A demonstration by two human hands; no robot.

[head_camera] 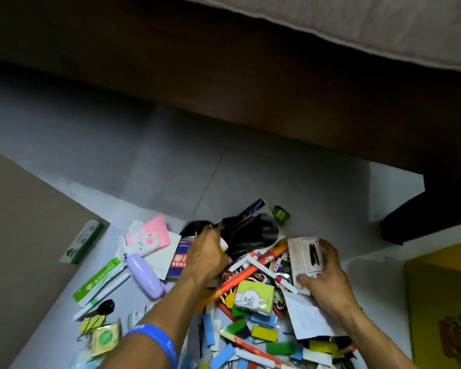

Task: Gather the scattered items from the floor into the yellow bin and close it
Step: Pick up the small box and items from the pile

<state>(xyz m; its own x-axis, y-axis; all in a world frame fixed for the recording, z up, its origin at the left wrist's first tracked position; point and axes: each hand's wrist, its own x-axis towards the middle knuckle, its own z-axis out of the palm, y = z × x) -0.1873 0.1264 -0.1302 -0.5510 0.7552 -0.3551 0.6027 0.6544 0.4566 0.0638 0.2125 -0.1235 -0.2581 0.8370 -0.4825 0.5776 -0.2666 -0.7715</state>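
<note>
Gathering barely begun: most of the clutter lies on the floor point(171, 161).

The yellow bin point(442, 296) sits at the right edge, only a corner in view, so whether it is open or what it holds cannot be told. The heap of pens, clips and cards point(253, 310) sprawls in front of the person, with a purple case point(144, 275) off to its left. The right hand point(328, 286) grips a small white box point(305, 258), fingers curled around it; the left hand point(205, 258) pinches something dark and blurred at the pile's top.
</note>
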